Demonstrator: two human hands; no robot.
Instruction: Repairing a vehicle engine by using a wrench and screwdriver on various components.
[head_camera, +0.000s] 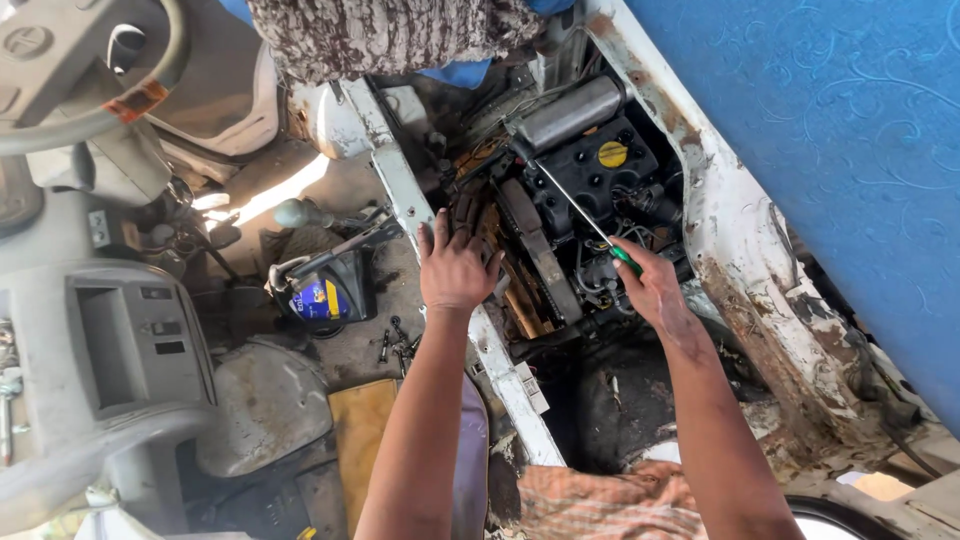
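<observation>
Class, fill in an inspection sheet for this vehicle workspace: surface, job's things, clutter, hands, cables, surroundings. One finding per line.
Surface: rusty white frame rail edging an open engine bay; dirty cab floor beside it.
Job's things: long screwdriver with green handle, tip reaching towards the engine, which has a yellow cap.
Clutter: loose bolts on the floor, a dark can with blue label, yellow cloth.
Hands: left hand flat on the frame rail, holding nothing; right hand closed on the screwdriver handle.
Cables: hoses and wires around the engine.
Surroundings: steering wheel, grey dashboard, blue patterned panel.
</observation>
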